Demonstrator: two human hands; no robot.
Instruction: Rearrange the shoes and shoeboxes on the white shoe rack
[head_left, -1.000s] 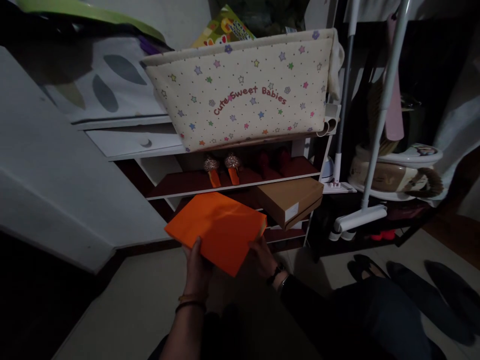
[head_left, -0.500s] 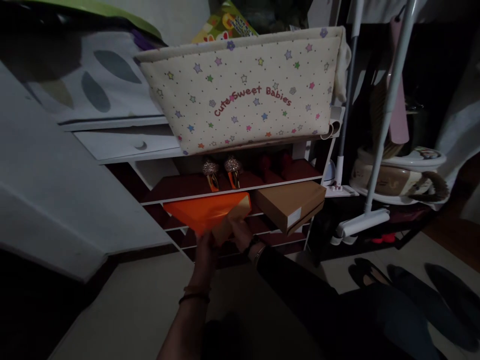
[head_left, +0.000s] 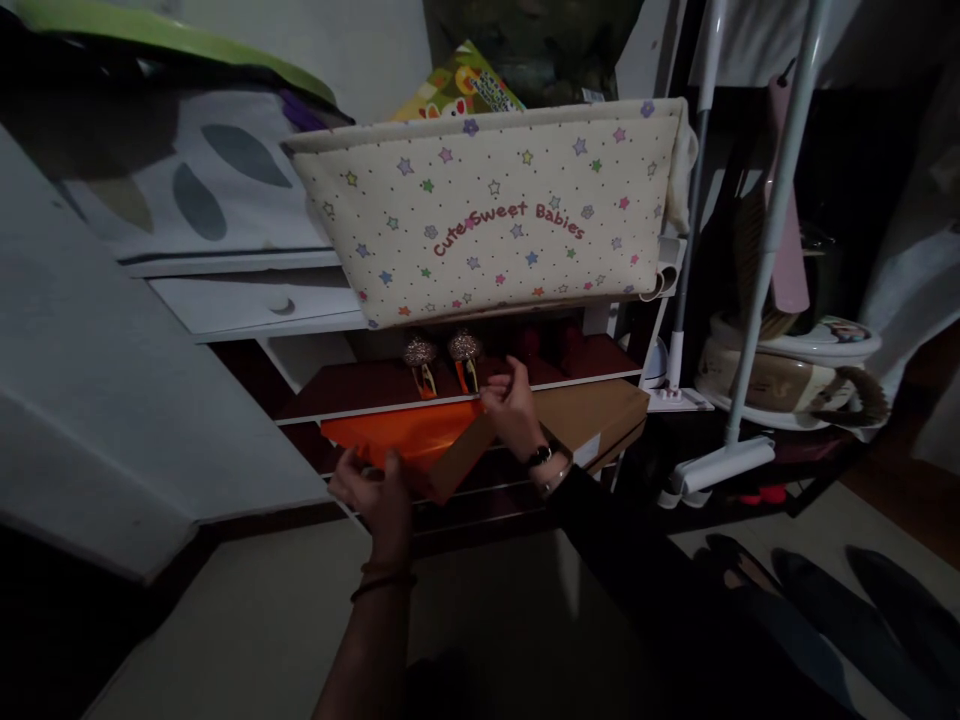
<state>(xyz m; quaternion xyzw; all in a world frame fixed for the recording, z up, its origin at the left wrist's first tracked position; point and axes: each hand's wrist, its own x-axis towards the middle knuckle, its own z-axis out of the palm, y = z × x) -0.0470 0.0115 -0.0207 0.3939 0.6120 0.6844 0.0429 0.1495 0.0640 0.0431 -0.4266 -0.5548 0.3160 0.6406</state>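
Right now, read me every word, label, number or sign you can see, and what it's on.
"Cute Sweet Babies": basket.
Packet: lettering too blurred to read.
Brown box: white label, unreadable.
Small tag by basket's rim: too small.
Orange box: no text visible.

The orange box (head_left: 420, 430) looks smooth (faintly glossy), the brown box (head_left: 596, 412) matt cardboard, the basket (head_left: 517, 265) cloth.

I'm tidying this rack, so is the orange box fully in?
No. The orange box sits partly out: its near corner juts out in front of the upper shelf.
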